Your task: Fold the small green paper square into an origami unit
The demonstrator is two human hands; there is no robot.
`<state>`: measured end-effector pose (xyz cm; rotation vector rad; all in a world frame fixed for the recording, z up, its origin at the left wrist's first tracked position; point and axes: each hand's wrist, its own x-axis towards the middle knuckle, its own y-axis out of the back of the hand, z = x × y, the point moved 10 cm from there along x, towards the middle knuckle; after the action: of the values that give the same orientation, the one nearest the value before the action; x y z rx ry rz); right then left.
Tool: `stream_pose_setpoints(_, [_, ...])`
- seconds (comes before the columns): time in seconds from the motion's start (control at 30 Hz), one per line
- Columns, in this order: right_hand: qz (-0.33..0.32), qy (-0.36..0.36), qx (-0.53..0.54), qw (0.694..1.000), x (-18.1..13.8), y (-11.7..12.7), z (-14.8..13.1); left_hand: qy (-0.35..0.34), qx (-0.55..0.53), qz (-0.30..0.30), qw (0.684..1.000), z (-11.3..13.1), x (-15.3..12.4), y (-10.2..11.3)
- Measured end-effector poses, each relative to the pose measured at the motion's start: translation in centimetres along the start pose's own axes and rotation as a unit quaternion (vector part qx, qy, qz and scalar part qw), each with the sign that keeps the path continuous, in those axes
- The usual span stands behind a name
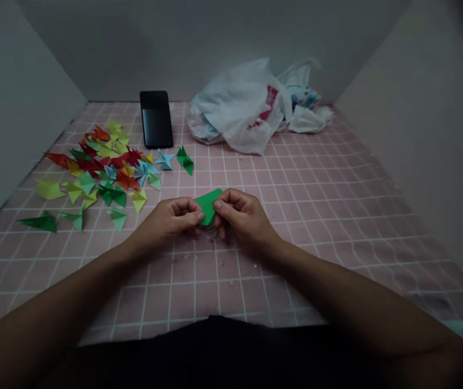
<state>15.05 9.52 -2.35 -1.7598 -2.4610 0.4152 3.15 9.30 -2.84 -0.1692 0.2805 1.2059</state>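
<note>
A small folded piece of green paper (208,205) is held up between both hands, above the middle of the table. My left hand (176,217) pinches its left side with thumb and fingers. At its right edge, my right hand (244,214) grips it the same way, the thumb lying over the front. Several folded paper cranes (112,193) in red, orange, yellow, green and blue lie heaped on the table to the left of my hands. One dark green crane (185,160) lies a little apart, beyond the paper.
A black phone (156,120) leans near the back wall. To its right rests a crumpled white plastic bag (241,108) with red print, beside another bag with blue print (302,96) and a white tissue (308,119). A pink checked cloth (336,216) covers the table; pale walls enclose three sides.
</note>
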Motion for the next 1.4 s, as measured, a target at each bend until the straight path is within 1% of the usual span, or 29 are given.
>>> stream_pose_setpoints(0.13, [-0.031, -0.012, -0.006, 0.999, 0.1, -0.6, 0.3, -0.022, 0.028, -0.002, 0.999, 0.6, 0.0, 0.2])
stream_pose_setpoints(0.2, [-0.037, -0.014, -0.007, 0.999, 0.0, -0.8, 0.3, -0.036, 0.024, 0.001, 0.999, 0.9, 0.0, 0.3])
stream_pose_setpoints(0.3, [-0.012, 0.005, 0.009, 1.000, 0.1, -0.3, 0.0, -0.054, -0.007, 0.008, 0.998, 0.9, 0.0, 0.4])
stream_pose_setpoints(0.43, [0.014, 0.027, 0.029, 0.999, 0.2, 0.3, -0.3, -0.051, -0.035, 0.004, 0.998, 0.6, -0.1, 0.1])
stream_pose_setpoints(0.53, [0.012, 0.032, 0.027, 0.999, 0.1, 0.2, -0.2, -0.058, -0.023, 0.020, 0.998, 0.9, -0.3, 0.1])
stream_pose_setpoints(0.67, [-0.009, 0.032, 0.017, 0.999, 0.0, -0.3, -0.1, -0.071, -0.006, 0.046, 0.996, 1.6, -0.5, 0.5])
stream_pose_setpoints(0.8, [-0.008, 0.030, 0.018, 0.999, -0.1, -0.5, -0.2, -0.076, -0.027, 0.049, 0.996, 1.6, -0.4, 0.6])
stream_pose_setpoints(0.9, [-0.007, 0.032, -0.004, 0.999, -0.5, -0.8, -0.6, -0.083, -0.022, 0.051, 0.995, 1.7, -0.6, 0.6])
stream_pose_setpoints(1.03, [-0.014, 0.046, -0.046, 0.998, -0.9, -1.2, -1.1, -0.116, 0.002, 0.069, 0.991, 2.6, -1.0, 0.9])
stream_pose_setpoints(1.13, [-0.004, 0.039, -0.068, 0.997, -0.4, -0.6, -1.1, -0.133, 0.009, 0.090, 0.987, 2.9, -0.9, 1.7])
stream_pose_setpoints(1.23, [0.051, 0.091, -0.073, 0.992, 0.0, 1.2, -3.1, -0.136, -0.001, 0.136, 0.981, 2.9, -0.8, 3.0])
stream_pose_setpoints(1.3, [0.069, 0.131, -0.069, 0.987, -0.2, 1.9, -5.1, -0.131, -0.003, 0.152, 0.980, 2.8, -0.8, 3.4])
stream_pose_setpoints(1.4, [0.069, 0.196, -0.075, 0.975, -1.8, 1.6, -9.1, -0.135, -0.015, 0.157, 0.978, 2.7, -0.8, 3.4])
